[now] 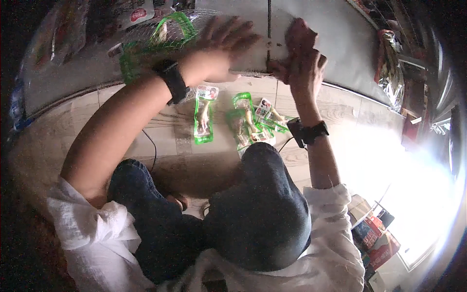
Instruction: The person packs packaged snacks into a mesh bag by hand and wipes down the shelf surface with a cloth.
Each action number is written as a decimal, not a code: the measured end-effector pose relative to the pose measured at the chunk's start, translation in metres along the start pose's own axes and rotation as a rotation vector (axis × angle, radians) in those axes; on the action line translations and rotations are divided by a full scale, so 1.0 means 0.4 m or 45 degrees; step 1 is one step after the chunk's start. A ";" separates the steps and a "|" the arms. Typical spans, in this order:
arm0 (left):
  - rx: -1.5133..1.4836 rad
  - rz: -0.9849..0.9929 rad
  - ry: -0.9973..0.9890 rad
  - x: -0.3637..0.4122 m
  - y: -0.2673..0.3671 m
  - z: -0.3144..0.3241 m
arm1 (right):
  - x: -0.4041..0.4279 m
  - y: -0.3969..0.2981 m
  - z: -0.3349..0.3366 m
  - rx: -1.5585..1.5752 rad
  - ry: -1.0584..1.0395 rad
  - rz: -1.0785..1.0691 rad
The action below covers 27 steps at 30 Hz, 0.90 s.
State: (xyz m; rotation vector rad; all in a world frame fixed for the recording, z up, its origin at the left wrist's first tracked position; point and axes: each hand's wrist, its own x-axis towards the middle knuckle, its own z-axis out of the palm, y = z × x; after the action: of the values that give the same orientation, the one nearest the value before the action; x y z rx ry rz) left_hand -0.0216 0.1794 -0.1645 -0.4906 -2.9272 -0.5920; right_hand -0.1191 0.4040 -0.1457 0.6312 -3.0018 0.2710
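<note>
My left hand is blurred, its fingers spread above a grey surface, with nothing seen in it. Just left of it, a green-edged packet and another green shape lie partly under what looks like clear wrapping or netting. To the right, my right hand is over the same surface; its fingers look bent, and a dark reddish shape at its far end is too blurred to name. On the floor below the hands lie a green-edged clear food packet and, nearer my knee, a loose pile of several similar packets.
A metal-like edge divides the grey surface from the wood-patterned floor. Shiny foil packaging stands at the right. Red boxes are at the lower right beside bright glare. A thin black cable runs near my left knee.
</note>
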 end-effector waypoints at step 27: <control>0.178 -0.038 0.022 0.001 0.013 -0.026 | 0.108 0.086 -0.170 -0.716 -0.517 -0.971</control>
State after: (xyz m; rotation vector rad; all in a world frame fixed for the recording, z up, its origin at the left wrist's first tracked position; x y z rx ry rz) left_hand -0.0198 0.1801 -0.1531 -0.4239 -2.9375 -0.3891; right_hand -0.1709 0.4306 -0.0801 1.7904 -2.6495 -0.7810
